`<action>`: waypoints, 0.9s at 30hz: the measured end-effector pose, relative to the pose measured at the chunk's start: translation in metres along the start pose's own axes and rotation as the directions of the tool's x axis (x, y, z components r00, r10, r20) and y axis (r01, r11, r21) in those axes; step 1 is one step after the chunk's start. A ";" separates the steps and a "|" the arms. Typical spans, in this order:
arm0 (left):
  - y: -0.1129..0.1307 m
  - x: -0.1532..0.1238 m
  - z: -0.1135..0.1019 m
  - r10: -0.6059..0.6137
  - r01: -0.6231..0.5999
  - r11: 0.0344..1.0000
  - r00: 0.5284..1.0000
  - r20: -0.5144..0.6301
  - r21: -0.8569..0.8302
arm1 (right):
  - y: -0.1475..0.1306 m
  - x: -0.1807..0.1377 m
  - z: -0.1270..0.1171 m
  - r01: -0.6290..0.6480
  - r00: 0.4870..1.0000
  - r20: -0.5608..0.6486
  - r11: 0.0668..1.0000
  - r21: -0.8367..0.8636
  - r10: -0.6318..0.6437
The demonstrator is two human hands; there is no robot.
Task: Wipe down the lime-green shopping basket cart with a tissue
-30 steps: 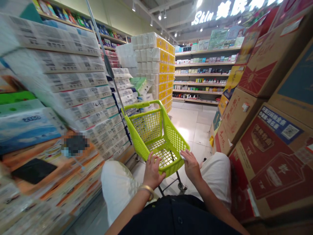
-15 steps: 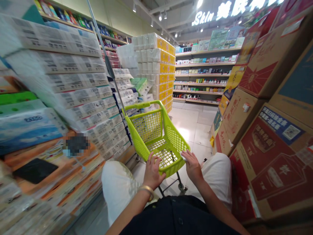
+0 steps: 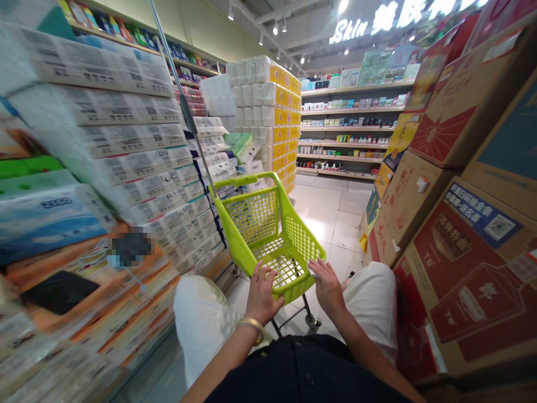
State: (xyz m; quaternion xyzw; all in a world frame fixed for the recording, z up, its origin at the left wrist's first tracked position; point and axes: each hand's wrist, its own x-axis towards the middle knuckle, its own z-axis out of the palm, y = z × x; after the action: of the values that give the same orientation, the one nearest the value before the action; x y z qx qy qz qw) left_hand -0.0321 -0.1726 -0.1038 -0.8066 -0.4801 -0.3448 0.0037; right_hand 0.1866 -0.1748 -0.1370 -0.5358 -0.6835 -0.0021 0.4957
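In front of my knees stands a lime-green shopping cart (image 3: 240, 250) with a latticed plastic basket and metal legs on castors. My left hand (image 3: 262, 291), a gold bangle at its wrist, has its fingers curled over the basket's near rim at the left. At the near right corner, my right hand (image 3: 326, 282) presses a small white tissue (image 3: 311, 268) against the rim. Most of that tissue is hidden under the fingers. Nothing lies inside the basket. A thin metal pole (image 3: 184, 106) with a dark grip rises at the cart's far left.
Wrapped paper packs (image 3: 138, 134) are stacked high on the left, with a black phone (image 3: 61, 292) lying on lower packs. Cardboard cartons (image 3: 470, 268) wall the right side. Tiled floor (image 3: 323, 207) runs towards stocked shelves (image 3: 344, 129) at the back.
My right hand has slid slightly left and down along the rim with the tissue. My left hand and the cart look unmoved.
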 end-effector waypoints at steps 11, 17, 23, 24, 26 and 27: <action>-0.003 -0.001 -0.001 0.005 -0.005 1.000 1.000 0.005 -0.021 | -0.021 -0.005 0.010 0.142 0.978 0.141 0.985 0.094 -0.154; -0.001 0.000 0.001 0.004 -0.004 1.000 1.000 0.009 -0.014 | 0.000 0.002 0.003 -0.007 1.000 0.005 1.000 0.001 0.007; -0.004 -0.001 -0.002 0.012 -0.012 1.000 1.000 0.012 -0.023 | -0.037 -0.012 0.026 0.276 0.926 0.227 0.951 0.138 -0.302; -0.004 -0.001 -0.002 0.009 -0.008 1.000 1.000 0.014 -0.021 | -0.036 -0.011 0.025 0.264 0.930 0.225 0.955 0.134 -0.289; -0.004 -0.001 -0.002 0.002 -0.002 1.000 1.000 0.013 -0.011 | -0.024 -0.007 0.017 0.183 0.965 0.175 0.978 0.096 -0.198; -0.004 -0.001 -0.002 0.003 -0.002 1.000 1.000 0.012 -0.005 | -0.016 -0.003 0.011 0.127 0.982 0.132 0.989 0.073 -0.136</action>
State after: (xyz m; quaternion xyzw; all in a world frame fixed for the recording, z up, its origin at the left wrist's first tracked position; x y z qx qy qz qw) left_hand -0.0360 -0.1717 -0.1039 -0.8093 -0.4781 -0.3413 -0.0008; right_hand 0.1667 -0.1781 -0.1362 -0.4723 -0.7495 0.0240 0.4633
